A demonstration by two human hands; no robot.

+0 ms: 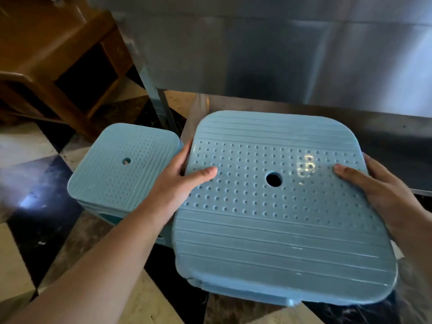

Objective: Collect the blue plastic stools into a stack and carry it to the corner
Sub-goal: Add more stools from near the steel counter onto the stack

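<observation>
A blue plastic stool [275,218] with a dotted seat and a round centre hole fills the middle of the head view, lifted close to the camera. My left hand [180,183] grips its left edge, thumb lying on the seat and fingers curled under. On the opposite edge my right hand [383,190] grips the same way. A second blue stool [117,169] stands lower on the floor to the left, with more blue plastic showing beneath its seat. The legs of the held stool are hidden under its seat.
A stainless steel table [280,54] with a metal leg [161,106] rises just behind the stools. A brown wooden piece of furniture [58,61] stands at the back left. The floor [28,242] is chequered in dark and light tiles.
</observation>
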